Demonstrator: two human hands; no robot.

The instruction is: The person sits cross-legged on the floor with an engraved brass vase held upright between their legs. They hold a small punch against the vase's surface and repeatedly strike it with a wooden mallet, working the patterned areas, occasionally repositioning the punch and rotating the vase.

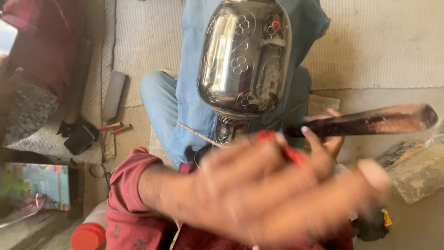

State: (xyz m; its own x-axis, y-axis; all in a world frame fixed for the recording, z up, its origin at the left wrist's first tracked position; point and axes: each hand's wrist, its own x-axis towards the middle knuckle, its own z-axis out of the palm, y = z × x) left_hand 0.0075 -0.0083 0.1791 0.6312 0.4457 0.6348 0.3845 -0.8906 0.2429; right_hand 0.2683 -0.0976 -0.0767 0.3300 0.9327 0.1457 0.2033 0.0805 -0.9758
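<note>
one engraved metal vase [244, 60], one dark hammer [370, 121], two red-tipped sticks [115, 127]

Flat rectangular printed package in teal, green and pink under clear shiny plastic wrap [39, 187], lying on the floor at the lower left edge, small crumpled yellow and red wrapper [385, 217] on the floor at lower right, print blurred on both

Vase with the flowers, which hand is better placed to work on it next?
Probably left. The blurred left hand sits right under the vase, holding a red tool. The right hand is off to the side, gripping a dark rod.
</note>
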